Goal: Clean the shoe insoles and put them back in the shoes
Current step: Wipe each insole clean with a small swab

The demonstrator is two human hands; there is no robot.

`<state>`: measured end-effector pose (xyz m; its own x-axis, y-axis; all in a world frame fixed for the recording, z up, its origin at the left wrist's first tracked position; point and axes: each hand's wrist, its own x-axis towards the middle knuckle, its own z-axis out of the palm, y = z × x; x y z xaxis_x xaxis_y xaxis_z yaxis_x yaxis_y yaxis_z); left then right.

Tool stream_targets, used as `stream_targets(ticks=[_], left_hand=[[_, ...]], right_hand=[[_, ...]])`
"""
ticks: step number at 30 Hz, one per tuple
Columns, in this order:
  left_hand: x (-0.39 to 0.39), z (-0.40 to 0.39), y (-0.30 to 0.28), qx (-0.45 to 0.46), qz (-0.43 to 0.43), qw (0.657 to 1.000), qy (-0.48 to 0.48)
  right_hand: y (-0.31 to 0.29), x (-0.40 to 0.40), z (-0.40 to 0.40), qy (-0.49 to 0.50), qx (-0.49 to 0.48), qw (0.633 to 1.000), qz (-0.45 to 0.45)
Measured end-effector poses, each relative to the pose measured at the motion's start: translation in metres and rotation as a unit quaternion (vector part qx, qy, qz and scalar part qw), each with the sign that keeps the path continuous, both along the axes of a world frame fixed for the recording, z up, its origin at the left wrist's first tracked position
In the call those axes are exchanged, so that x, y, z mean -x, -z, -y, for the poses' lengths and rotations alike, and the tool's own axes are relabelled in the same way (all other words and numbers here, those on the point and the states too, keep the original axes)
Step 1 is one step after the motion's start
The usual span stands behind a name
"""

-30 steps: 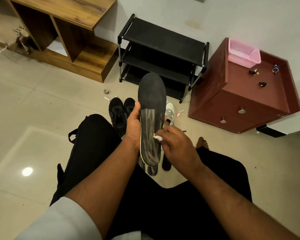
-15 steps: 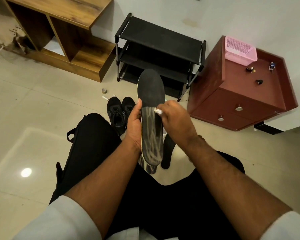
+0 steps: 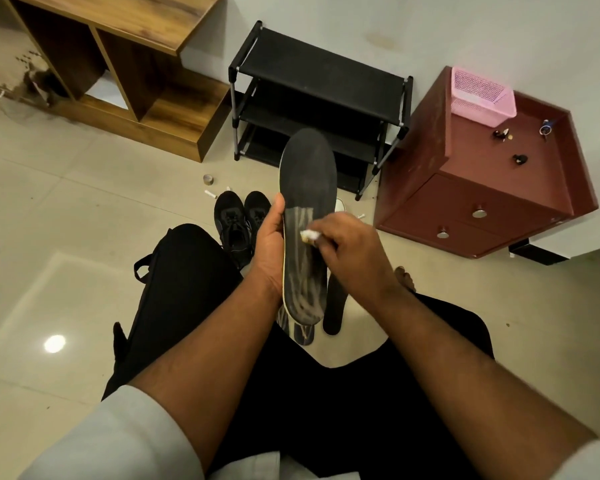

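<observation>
Insole (image 3: 307,188) in left hand's (image 3: 269,244) curled grip, right hand's (image 3: 347,240) fingertips pinching white wad (image 3: 309,234) against it.

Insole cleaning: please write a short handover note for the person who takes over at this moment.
Left hand grips the insole by its edge, upright over the lap.
Right hand pinches a small white wipe against the insole's middle.
Two more insoles lie on the floor below; the black shoes stand beside the left hand.
Done: the lower half shows wet streaks.
Left: wipe the dark toe half, clean any remaining insoles, then put them back in the shoes.
</observation>
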<state>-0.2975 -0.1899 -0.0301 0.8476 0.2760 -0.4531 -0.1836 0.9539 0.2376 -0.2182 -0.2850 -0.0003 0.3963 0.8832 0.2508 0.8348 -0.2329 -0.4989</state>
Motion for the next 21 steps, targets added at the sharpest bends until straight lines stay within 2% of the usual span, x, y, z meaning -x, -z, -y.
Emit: stream_targets(ticks=[4,7,13,17,21], left_hand=[[0.001,0.006,0.000,-0.005,0.013,1.000,0.011],[0.003,0.004,-0.002,-0.019,0.011,1.000,0.010],[0.000,-0.001,0.009,0.015,-0.005,1.000,0.000],[-0.001,-0.003,0.015,0.029,0.000,0.999,0.027],[-0.005,-0.002,0.013,0.025,0.020,0.999,0.025]], right_hand=[[-0.010,-0.023,-0.033,0.038,-0.010,0.999,0.035],[-0.014,-0.024,-0.039,0.035,-0.005,0.999,0.030],[-0.008,0.016,-0.005,-0.011,0.040,0.998,-0.051],[-0.009,0.026,0.010,-0.040,0.066,0.992,-0.098],[-0.009,0.011,-0.006,-0.006,0.047,0.997,-0.054]])
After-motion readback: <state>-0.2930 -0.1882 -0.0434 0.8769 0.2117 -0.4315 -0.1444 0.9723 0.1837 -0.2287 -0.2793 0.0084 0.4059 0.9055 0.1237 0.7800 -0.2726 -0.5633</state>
